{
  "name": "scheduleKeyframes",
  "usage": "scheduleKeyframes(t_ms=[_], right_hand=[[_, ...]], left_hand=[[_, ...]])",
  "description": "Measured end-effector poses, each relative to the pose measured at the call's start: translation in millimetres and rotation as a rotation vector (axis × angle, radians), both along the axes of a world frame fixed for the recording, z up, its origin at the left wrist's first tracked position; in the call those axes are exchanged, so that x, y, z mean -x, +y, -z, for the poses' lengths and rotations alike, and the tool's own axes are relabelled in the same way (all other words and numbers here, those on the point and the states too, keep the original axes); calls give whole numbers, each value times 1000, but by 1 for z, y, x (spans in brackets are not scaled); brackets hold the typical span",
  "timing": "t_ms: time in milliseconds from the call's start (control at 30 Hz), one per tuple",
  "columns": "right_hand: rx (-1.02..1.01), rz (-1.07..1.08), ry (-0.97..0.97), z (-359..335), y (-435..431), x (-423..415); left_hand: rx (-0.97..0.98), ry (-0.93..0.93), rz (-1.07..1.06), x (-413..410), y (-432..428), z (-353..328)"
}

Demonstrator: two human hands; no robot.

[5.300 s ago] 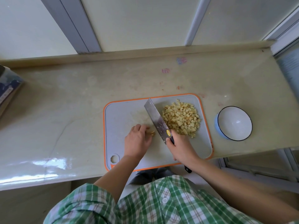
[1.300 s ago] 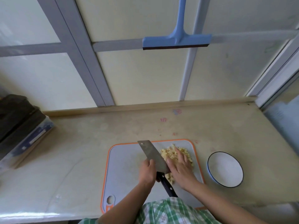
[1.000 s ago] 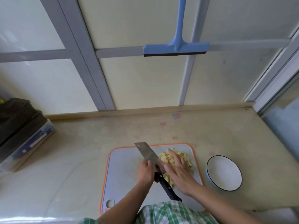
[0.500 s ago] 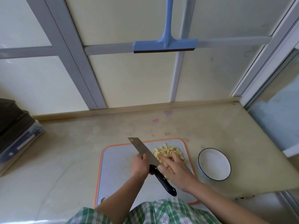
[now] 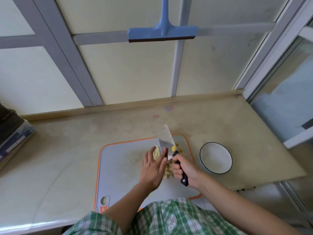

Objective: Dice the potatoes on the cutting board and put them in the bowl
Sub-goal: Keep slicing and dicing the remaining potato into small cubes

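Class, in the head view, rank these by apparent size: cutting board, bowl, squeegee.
Cutting board largest.
Squeegee and bowl look close; squeegee is farther and cut off by the frame, so unranked.

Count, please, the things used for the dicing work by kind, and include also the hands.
cutting board: 1
knife: 1
bowl: 1
pile of diced potato: 1
hands: 2, the left hand and the right hand
Total: 6
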State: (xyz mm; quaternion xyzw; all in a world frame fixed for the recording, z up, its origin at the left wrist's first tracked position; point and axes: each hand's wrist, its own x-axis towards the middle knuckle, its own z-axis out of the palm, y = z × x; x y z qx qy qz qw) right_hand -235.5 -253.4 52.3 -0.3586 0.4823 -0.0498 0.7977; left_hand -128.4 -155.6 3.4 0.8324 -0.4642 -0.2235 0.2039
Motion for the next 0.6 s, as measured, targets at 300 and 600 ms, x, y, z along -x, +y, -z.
scheduleKeyframes(t_ms=[300,600], right_hand=[[-13,19,-17,5,-1,10],[-3,-125,-9,-3,-7,22]], left_hand=[[-91,-21,-147,-1,-6,6],[-23,-67,-160,-9,-12,3]])
